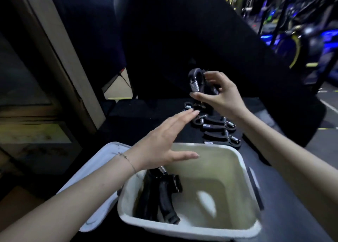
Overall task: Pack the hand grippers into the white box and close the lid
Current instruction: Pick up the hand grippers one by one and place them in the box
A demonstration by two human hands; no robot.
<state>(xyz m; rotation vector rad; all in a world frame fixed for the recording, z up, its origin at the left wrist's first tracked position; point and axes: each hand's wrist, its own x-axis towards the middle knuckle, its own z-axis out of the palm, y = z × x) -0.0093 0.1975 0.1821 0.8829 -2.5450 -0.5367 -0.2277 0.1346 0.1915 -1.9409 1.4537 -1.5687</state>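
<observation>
The white box (243,170) stands open on the black table in front of me, with one black hand gripper (162,192) lying against its left inner wall. Its lid (95,170) lies flat on the table at the box's left. My right hand (219,97) is shut on a black hand gripper with a chrome spring (195,81), held up in the air beyond the box. My left hand (164,141) hovers flat and open over the box's far left corner, holding nothing. Several more grippers (219,130) lie in a row on the table behind the box.
A black table surface (285,196) carries everything. A dark curtain or panel rises behind it. A door frame and wall stand at the left. Gym machines with blue lights fill the far right background.
</observation>
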